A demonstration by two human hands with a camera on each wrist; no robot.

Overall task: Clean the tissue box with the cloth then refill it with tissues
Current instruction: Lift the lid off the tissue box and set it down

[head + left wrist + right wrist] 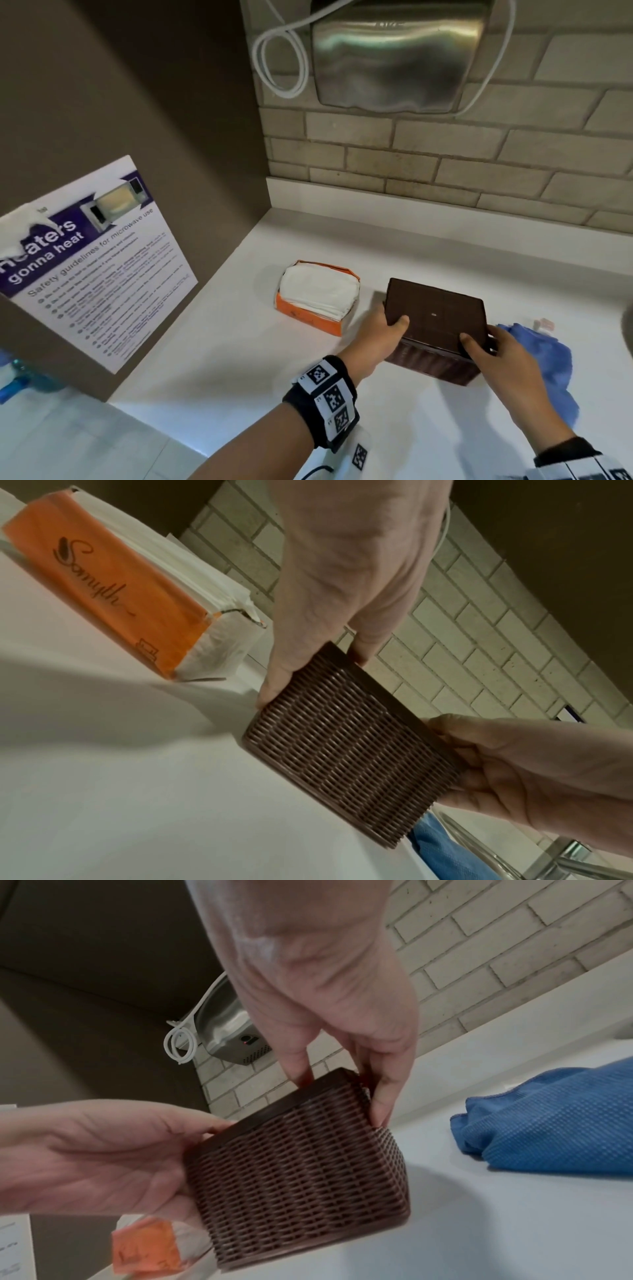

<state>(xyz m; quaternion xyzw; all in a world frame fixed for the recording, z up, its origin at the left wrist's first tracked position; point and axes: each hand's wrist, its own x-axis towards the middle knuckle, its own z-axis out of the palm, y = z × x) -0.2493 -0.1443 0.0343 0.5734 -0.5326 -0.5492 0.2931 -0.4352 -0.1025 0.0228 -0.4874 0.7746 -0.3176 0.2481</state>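
Note:
A brown woven tissue box [435,318] is held tilted just over the white counter [239,359], a flat dark panel facing up. My left hand [387,329] grips its left end, thumb on the panel. At the near right corner my right hand [486,346] grips the box, thumb on top and fingers down the side. The left wrist view shows the box's woven side [342,737] between both hands. The blue cloth [548,363] lies crumpled on the counter just right of the box. An open orange pack of white tissues [318,296] sits to the left.
A steel hand dryer [394,58] with a looped white cable hangs on the brick wall behind. A brown partition with a poster [92,260] bounds the counter on the left. A small pink-white item [544,323] lies beyond the cloth. A metal tap [565,859] stands at the right.

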